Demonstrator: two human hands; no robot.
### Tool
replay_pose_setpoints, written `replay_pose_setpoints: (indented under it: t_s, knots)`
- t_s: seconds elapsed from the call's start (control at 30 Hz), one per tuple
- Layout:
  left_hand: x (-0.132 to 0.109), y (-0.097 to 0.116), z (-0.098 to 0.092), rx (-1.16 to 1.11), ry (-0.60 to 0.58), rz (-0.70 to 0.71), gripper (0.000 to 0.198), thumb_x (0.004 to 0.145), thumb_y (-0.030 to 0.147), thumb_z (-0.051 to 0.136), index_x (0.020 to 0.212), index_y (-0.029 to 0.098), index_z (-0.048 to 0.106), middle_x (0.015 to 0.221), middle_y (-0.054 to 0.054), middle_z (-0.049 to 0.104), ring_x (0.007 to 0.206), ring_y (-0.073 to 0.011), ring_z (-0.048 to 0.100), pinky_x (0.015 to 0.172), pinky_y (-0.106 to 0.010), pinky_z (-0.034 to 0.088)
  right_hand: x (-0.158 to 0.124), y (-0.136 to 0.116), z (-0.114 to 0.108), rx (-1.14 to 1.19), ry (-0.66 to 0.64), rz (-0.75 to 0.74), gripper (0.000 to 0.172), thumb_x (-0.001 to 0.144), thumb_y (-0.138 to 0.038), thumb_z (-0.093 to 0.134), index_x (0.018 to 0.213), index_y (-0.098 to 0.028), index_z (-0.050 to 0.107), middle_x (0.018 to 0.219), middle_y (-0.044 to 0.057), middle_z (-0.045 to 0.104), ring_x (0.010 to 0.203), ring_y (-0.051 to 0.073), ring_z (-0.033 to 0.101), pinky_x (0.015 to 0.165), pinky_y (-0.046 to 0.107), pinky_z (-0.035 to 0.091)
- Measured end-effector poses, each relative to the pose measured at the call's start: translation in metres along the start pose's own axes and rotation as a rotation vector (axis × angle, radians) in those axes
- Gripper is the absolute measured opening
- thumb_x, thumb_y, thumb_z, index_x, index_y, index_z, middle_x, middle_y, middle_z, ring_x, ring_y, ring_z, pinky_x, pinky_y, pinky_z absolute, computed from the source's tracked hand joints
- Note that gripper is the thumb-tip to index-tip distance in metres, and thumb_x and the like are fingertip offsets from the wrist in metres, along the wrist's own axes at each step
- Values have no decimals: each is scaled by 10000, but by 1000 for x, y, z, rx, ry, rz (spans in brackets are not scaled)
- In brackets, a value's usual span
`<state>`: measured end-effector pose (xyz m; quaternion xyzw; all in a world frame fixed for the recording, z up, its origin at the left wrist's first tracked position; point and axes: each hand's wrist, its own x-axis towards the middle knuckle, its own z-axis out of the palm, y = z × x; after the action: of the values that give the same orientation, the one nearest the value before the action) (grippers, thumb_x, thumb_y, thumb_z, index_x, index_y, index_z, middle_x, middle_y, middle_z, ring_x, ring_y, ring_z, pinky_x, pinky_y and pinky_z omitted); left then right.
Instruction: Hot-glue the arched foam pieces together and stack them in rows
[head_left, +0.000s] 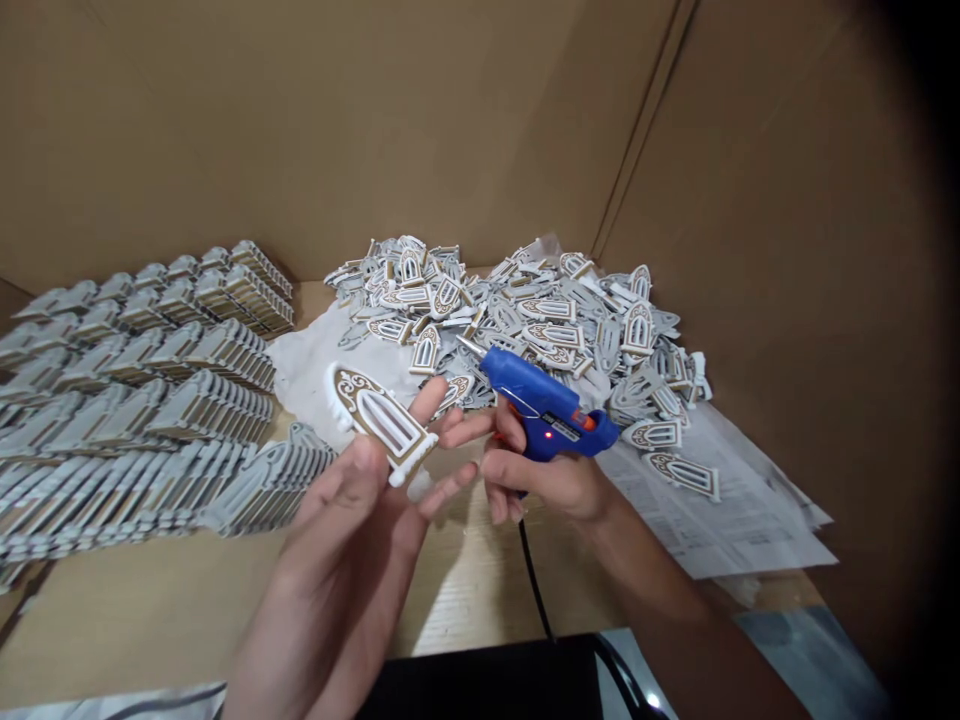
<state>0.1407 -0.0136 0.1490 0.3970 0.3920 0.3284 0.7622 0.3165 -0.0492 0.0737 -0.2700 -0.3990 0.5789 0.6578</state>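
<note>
My left hand [375, 500] holds a small arched window piece [379, 420], white with gold scrollwork, pinched between thumb and fingers with its arched end pointing up and left. My right hand [544, 480] grips a blue hot glue gun [547, 400]. Its metal nozzle points up and left, just right of the window piece, and a red light glows on its body. The gun's black cord [536, 590] runs down toward me.
A loose heap of the same window pieces [540, 320] lies at the back on white paper sheets [720, 510]. Neat overlapping rows of grey pieces [142, 400] fill the left side. Cardboard walls [375, 130] enclose the wooden table [150, 610].
</note>
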Motion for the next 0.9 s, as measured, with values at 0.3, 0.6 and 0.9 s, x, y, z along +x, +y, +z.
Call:
replay_pose_setpoints:
  t_s: [0.3,0.6,0.9]
  knots:
    - [2,-11,2,-18,-8,-14,423,952,471,718,1351,329,694,1476,-51,655,1394,-344,596,1089,-468,594,0,9,3,9,22,40,474,855,-293,866,766,-227,405,1003,36,791,585,131,747,339,160,481]
    - [2,-11,18,-110,-91,1,389,1005,370,657,1386,296,680,1437,-69,682,1364,-298,628,1127,-420,568,0,12,1,-50,51,-3,458,844,-259,873,767,-228,423,825,-14,749,492,79,644,333,144,461]
    - [4,-11,3,-84,7,14,345,971,398,703,1303,306,712,1515,-45,621,1427,-316,567,1121,-470,571,1,10,-5,101,-15,-49,439,873,-215,839,781,-225,410,844,-25,790,387,26,533,332,128,345]
